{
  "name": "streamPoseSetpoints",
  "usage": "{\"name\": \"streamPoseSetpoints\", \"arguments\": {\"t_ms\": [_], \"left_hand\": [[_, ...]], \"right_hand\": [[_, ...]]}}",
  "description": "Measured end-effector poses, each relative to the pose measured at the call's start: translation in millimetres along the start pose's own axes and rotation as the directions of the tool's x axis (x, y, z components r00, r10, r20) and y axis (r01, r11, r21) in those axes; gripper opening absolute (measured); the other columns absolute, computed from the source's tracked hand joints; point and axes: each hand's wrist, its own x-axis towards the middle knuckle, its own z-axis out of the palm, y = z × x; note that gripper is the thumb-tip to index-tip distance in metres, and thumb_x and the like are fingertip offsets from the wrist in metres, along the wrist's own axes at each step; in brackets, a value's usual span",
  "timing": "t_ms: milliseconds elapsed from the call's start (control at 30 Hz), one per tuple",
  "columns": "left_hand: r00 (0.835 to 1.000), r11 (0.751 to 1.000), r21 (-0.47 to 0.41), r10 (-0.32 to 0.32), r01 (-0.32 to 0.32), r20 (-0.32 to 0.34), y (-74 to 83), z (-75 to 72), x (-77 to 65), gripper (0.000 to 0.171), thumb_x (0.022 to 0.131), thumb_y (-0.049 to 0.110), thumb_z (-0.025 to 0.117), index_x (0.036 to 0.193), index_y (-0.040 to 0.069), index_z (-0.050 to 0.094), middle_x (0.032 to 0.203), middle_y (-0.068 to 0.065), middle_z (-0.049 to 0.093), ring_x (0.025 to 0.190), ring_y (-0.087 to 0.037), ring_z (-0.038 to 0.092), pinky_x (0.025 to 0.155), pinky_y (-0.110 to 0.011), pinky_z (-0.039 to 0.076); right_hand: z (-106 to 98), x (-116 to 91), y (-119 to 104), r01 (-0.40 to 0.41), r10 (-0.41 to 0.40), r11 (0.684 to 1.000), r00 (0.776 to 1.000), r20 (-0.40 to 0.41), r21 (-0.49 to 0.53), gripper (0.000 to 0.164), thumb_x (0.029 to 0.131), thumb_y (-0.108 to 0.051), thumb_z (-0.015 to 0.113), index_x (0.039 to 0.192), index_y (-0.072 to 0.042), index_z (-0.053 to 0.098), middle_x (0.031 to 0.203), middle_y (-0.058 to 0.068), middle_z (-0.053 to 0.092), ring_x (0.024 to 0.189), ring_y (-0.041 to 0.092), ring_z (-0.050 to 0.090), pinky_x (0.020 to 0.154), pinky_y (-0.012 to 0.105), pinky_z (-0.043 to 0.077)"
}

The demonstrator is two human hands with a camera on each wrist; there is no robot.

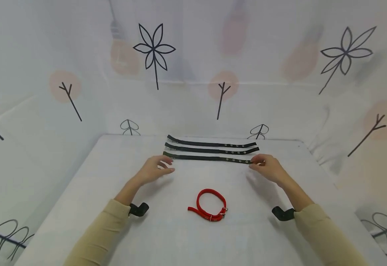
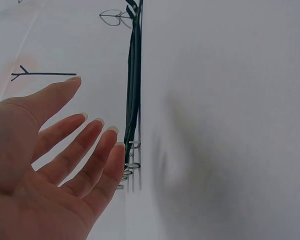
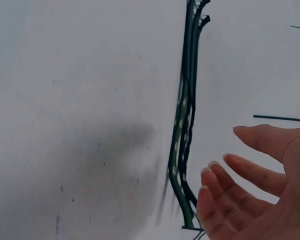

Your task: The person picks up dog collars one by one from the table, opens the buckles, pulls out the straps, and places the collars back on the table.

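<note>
Three dark, nearly black-green collars lie side by side across the far part of the white table: a far one [image 1: 203, 144], a middle one [image 1: 200, 149] and a near one [image 1: 197, 157]. Buckles sit at their left ends, eyelets toward the right. By the near collar's buckle end is my left hand [image 1: 153, 170], thumb and fingers apart, holding nothing. My right hand [image 1: 269, 168] is at the eyelet end, fingertips overlapping the strap tip; the right wrist view shows its fingers relaxed and spread from the thumb. Closer to me, a red collar [image 1: 200, 211] lies buckled into a loop, its tail pointing left.
White cloth [image 1: 187, 107] printed with flowers and twigs hangs behind the table and at both sides. Black wrist mounts [image 1: 139, 210] stick out inward from both beige sleeves [image 1: 103, 225]. The table's back edge runs just beyond the far collar.
</note>
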Motion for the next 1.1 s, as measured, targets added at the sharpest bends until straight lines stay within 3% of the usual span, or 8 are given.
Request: {"name": "streamPoseSetpoints", "arguments": {"t_ms": [267,500,700,1000,1100], "left_hand": [[0.999,1.000,-0.028,0.003,-0.001,0.049,12.8,18.6,-3.1,0.044,0.093,0.029,0.078,0.129,0.006,0.066,0.120,-0.006,0.068,0.108,-0.024,0.066,0.080,-0.035,0.057],[0.986,0.997,-0.043,0.073,-0.068,0.153,20.2,36.7,-5.8,0.043,0.094,0.029,0.077,0.128,0.004,0.066,0.118,-0.008,0.069,0.103,-0.021,0.066,0.080,-0.033,0.056],[0.980,0.995,-0.060,0.090,-0.081,0.176,30.8,48.6,-3.5,0.041,0.094,0.027,0.077,0.126,0.004,0.067,0.117,-0.009,0.069,0.099,-0.018,0.067,0.084,-0.032,0.056],[0.960,0.993,-0.069,0.108,-0.093,0.258,36.3,66.1,-5.2,0.037,0.095,0.026,0.075,0.124,0.005,0.068,0.114,-0.006,0.069,0.097,-0.017,0.067,0.079,-0.030,0.056],[0.956,0.993,-0.070,0.109,-0.094,0.272,40.1,69.0,-5.0,0.036,0.095,0.025,0.075,0.123,0.004,0.069,0.113,-0.005,0.069,0.096,-0.017,0.067,0.077,-0.029,0.056]], "right_hand": [[22,-2,-9,0.072,-0.069,0.997,0.991,0.114,-0.017,0.032,0.098,-0.021,0.070,0.120,0.001,0.068,0.107,0.011,0.067,0.093,0.023,0.064,0.074,0.035,0.052],[45,-11,-20,0.207,-0.206,0.978,0.945,0.256,0.023,0.029,0.096,-0.021,0.072,0.113,0.002,0.070,0.100,0.005,0.069,0.090,0.020,0.064,0.076,0.034,0.052],[54,-12,-28,0.210,-0.212,0.977,0.926,0.314,0.040,0.028,0.096,-0.024,0.071,0.113,-0.002,0.071,0.100,0.003,0.069,0.091,0.019,0.063,0.077,0.036,0.052],[66,-18,-36,0.242,-0.261,0.965,0.870,0.418,0.101,0.019,0.097,-0.023,0.072,0.104,-0.005,0.074,0.089,0.001,0.073,0.076,0.016,0.064,0.068,0.030,0.054],[68,-19,-39,0.250,-0.272,0.962,0.863,0.426,0.108,0.017,0.096,-0.022,0.073,0.102,-0.006,0.075,0.087,0.001,0.073,0.073,0.014,0.064,0.066,0.028,0.053]]}}
